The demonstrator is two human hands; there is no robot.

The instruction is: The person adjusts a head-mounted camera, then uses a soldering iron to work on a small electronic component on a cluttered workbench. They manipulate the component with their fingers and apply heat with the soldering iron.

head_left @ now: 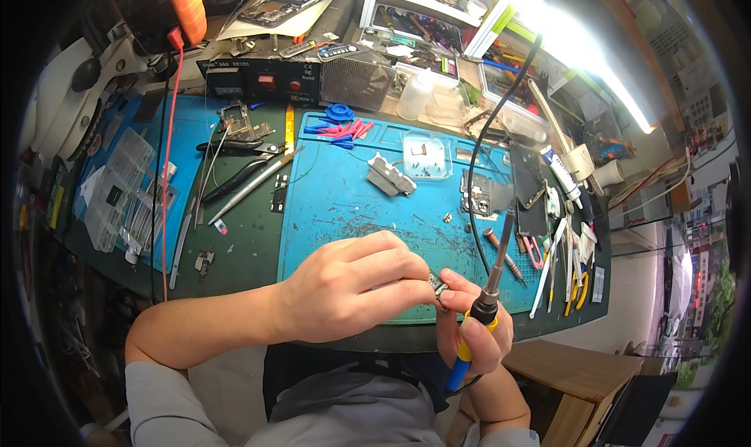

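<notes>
While a part is pinched between left hand and right hand, a soldering iron is gripped by the latter.

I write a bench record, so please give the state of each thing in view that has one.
Left hand: bent, fingertips at small part.
Right hand: closed around soldering iron.
Soldering iron: held pointing upward; heat cannot be told.
Lamp: lit.
Phone: opened up.
Clear tray: uncovered, not empty.
Screwdriver: lying down.
</notes>
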